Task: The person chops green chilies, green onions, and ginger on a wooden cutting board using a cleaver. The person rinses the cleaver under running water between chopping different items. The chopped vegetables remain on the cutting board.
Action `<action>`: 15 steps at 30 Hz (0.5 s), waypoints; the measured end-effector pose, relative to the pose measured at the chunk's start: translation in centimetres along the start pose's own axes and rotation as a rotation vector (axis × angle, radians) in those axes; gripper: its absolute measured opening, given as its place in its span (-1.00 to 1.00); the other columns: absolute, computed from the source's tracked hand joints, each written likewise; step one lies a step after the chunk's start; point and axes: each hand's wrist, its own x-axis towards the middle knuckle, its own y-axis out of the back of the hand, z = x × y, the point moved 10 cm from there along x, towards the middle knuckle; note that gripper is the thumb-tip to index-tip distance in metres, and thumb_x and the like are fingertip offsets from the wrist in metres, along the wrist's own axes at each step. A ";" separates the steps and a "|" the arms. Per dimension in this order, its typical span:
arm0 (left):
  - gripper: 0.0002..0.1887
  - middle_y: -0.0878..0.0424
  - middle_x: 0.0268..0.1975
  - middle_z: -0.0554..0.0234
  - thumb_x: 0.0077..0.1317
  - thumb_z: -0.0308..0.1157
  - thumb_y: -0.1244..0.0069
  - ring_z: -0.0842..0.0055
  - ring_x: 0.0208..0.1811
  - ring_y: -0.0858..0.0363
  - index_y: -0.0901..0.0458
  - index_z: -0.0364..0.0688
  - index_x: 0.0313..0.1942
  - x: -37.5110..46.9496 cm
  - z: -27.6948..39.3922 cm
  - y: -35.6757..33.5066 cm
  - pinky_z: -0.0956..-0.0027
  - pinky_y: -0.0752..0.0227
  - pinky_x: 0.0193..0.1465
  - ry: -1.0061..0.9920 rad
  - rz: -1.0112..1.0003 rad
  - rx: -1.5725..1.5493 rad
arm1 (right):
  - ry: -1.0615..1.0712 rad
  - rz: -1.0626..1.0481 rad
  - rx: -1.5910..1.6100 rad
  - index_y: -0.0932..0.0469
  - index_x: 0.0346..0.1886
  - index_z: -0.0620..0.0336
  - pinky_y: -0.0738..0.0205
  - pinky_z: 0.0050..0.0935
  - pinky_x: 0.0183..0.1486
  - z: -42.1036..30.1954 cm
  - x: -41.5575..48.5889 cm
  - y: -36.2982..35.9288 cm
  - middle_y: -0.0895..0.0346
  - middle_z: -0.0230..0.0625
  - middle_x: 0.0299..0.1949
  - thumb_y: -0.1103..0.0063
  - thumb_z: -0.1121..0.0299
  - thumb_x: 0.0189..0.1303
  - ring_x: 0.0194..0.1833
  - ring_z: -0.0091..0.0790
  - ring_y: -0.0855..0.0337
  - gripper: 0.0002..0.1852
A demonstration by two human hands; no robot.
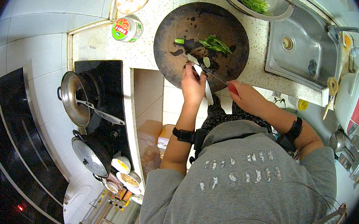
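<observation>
My left hand (193, 86) grips a white scallion or leek stalk (209, 93) near the front edge of a round, dark wooden chopping board (171, 28). The stalk's lower end sticks out past that edge, below the hand. My right hand (248, 98) is closed around the red handle (233, 89) of a kitchen knife (217, 76). Its thin blade slants up and left, crossing the stalk close to my left fingers. Pale cut slices (206, 61) lie by the blade. Farther back on the board are a short green piece (179, 41) and some green leaves (215, 44).
A steel bowl (277, 13) of greens stands back right, beside a sink (299, 45) with a faucet (350, 30). Left of the board are a lidded jar (127, 29) and a plate (124, 7) with red chilies. Two pans (74, 99) occupy the stove (109, 86).
</observation>
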 end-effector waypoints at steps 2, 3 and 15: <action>-0.48 -0.52 -0.30 0.08 0.13 -0.54 -0.23 0.29 -0.39 -0.59 -0.45 -0.28 0.11 0.0 -0.2 -0.2 0.23 -0.51 -0.28 -0.015 0.002 -0.020 | -0.001 -0.006 -0.041 -0.42 0.13 0.25 -0.53 0.10 -0.10 0.1 -0.3 0.1 -0.65 0.19 -0.22 -0.04 0.24 0.43 -0.18 0.27 -0.67 -0.66; -0.49 -0.52 -0.30 0.09 0.13 -0.54 -0.23 0.29 -0.39 -0.58 -0.45 -0.28 0.10 0.0 -0.4 -0.3 0.23 -0.51 -0.28 -0.015 0.005 -0.036 | 0.008 0.000 -0.057 -0.42 0.12 0.25 -0.53 0.11 -0.10 0.0 -0.4 0.1 -0.65 0.20 -0.22 -0.04 0.25 0.42 -0.18 0.27 -0.67 -0.66; -0.55 -0.46 -0.32 0.19 0.16 -0.54 -0.25 0.42 -0.45 -0.53 -0.46 -0.28 0.04 -0.1 -1.5 -0.6 0.33 -0.48 -0.32 -0.019 0.036 -0.143 | -0.055 -0.064 -0.110 -0.37 -0.04 0.30 -0.53 0.17 -0.11 -0.6 0.6 -1.3 -0.64 0.21 -0.26 0.01 0.25 0.44 -0.20 0.30 -0.66 -0.73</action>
